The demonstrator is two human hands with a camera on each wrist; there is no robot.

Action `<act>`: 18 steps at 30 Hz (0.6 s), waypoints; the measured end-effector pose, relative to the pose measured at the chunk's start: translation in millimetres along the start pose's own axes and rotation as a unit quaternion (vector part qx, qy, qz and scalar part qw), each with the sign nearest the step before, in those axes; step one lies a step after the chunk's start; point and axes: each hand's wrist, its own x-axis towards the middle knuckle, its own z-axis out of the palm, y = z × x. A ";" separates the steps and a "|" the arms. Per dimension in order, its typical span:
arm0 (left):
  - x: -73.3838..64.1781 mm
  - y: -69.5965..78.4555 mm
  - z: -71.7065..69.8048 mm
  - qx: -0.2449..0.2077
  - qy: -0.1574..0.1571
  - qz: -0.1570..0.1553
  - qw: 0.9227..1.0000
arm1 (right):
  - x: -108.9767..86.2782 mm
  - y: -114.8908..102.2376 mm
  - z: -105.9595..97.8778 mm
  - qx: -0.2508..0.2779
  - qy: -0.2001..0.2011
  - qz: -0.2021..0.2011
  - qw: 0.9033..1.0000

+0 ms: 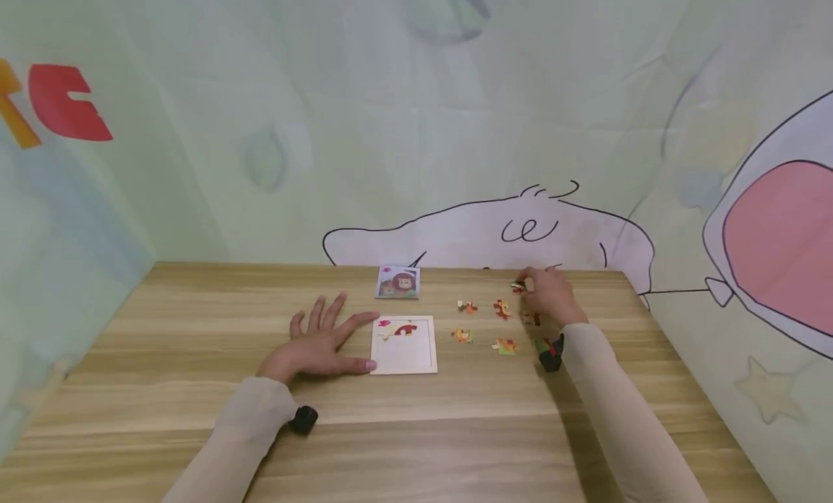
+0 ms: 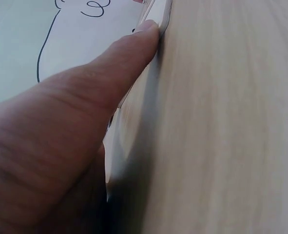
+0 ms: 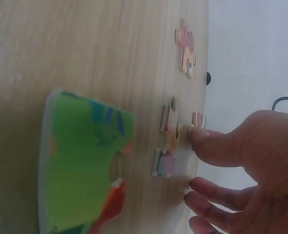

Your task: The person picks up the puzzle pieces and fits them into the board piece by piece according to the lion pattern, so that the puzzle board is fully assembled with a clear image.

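My left hand (image 1: 315, 347) lies with fingers spread on the table, thumb and index fingertips against the left edge of a white square puzzle tray (image 1: 403, 358). In the left wrist view the thumb (image 2: 126, 53) presses at the tray's edge. Puzzle pieces (image 1: 400, 331) with red and pink print fill part of the tray's top. At the far right, my right hand (image 1: 552, 298) pinches a small puzzle piece (image 1: 517, 287) between thumb and fingers; the right wrist view shows the thumb on this piece (image 3: 198, 120).
Several loose puzzle pieces, such as an orange one (image 1: 502, 309) and a green-edged one (image 1: 505, 346), lie between tray and right hand. A green piece (image 3: 83, 163) lies under the right wrist. A lion picture card (image 1: 398, 282) lies behind the tray, near a printed cloth backdrop (image 1: 416, 163).
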 end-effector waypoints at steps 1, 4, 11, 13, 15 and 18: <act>0.2 -0.1 0.3 0.002 -0.001 -0.002 1.000 | 0.3 0.6 0.0 0.001 0.000 -0.001 1.000; 4.2 -3.9 4.4 0.017 0.005 -0.009 1.000 | 1.9 1.8 -0.1 0.011 0.008 -0.007 1.000; 8.0 -9.5 8.3 0.037 0.009 -0.015 0.999 | 0.7 -4.2 -1.2 0.043 0.031 -0.012 0.999; 6.8 -8.5 8.0 0.039 0.006 -0.020 0.999 | -0.7 -6.3 -1.1 0.046 0.033 -0.009 0.998; 5.3 -6.9 6.7 0.031 0.003 -0.017 0.999 | -2.2 -7.4 -0.8 0.051 0.037 -0.006 0.998; 3.6 -4.9 5.1 0.022 0.000 -0.014 1.000 | -4.4 -6.2 0.8 0.076 0.048 -0.004 0.996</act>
